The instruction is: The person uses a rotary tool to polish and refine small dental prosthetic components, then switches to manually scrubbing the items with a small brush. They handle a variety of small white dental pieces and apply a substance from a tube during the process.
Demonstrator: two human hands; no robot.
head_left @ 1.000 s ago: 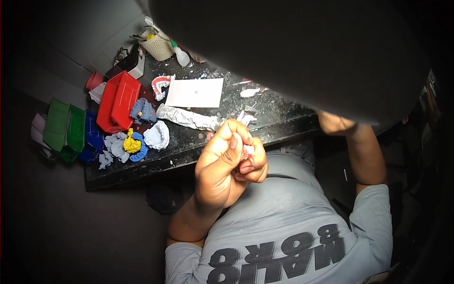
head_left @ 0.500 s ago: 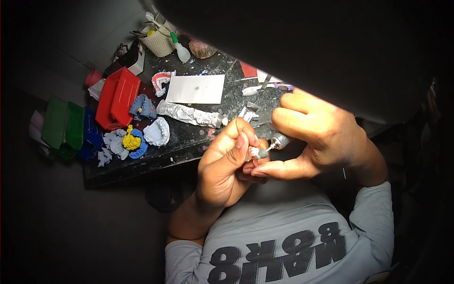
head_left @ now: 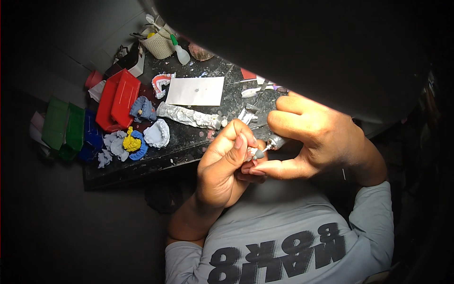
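Note:
My left hand (head_left: 221,173) pinches a small pink and whitish piece (head_left: 250,154) between thumb and fingers, mostly hidden by them. My right hand (head_left: 316,138) is curled around a silver rotary handpiece (head_left: 275,141), its thumb reaching to my left fingers. The handpiece's grey cone bit (head_left: 259,154) rests at the small piece. Just beyond my hands on the bench lie a crumpled silver tube (head_left: 187,115) and a silver scrap (head_left: 247,113).
The black bench (head_left: 184,150) holds a white card (head_left: 195,91), pink-and-white denture model (head_left: 161,85), dental impressions (head_left: 142,135), red trays (head_left: 116,99), green trays (head_left: 61,128), blue trays (head_left: 91,132) and a tool basket (head_left: 157,43). A dark hood (head_left: 293,47) overhangs the right side.
My right hand has come in from the right with the handpiece and now meets my left hand. In the last half second both have barely moved.

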